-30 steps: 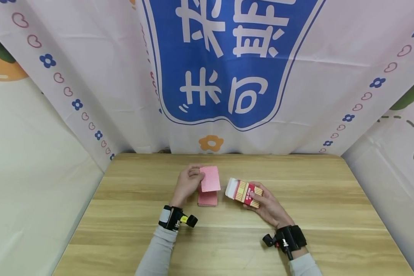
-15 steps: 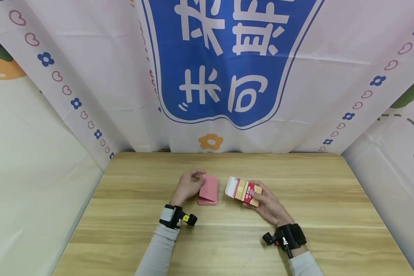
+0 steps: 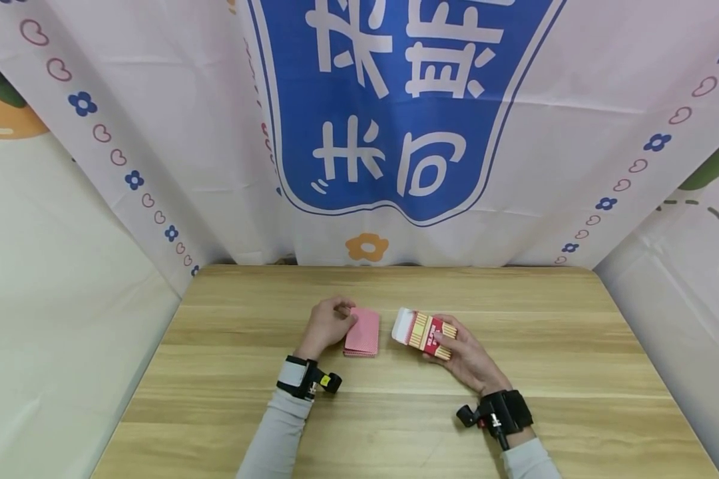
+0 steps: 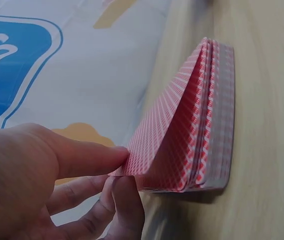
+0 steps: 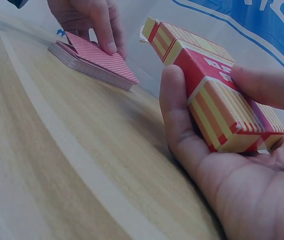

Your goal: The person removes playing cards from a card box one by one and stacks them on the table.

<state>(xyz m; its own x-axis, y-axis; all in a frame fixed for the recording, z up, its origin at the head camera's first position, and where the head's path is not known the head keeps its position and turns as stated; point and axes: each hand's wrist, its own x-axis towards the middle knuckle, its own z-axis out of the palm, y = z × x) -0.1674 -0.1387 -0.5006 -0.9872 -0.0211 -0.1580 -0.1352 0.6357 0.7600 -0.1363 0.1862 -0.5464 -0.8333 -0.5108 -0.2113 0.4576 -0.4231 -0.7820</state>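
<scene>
A deck of playing cards [image 4: 222, 120] with red-and-white patterned backs lies on the wooden table. My left hand [image 3: 328, 324] is at its left side. Between thumb and fingers it pinches the edge of the top playing card [image 4: 154, 132], which slants up off the deck on the hand's side while its other edge meets the deck. To the right of the deck, my right hand [image 3: 470, 359] grips a striped yellow and red card box [image 5: 217, 95] with its thumb across the front. The box's white flap [image 3: 402, 326] stands open toward the deck.
The wooden table [image 3: 395, 426] ends at a white cloth backdrop [image 3: 491, 239] with a blue printed panel behind it. Pale side cloths hang at left and right. Each wrist wears a black strap with a small camera.
The pinched card has come down from above the deck and now lies nearly over it. My left hand has lowered slightly with it. The right hand and box have stayed put.
</scene>
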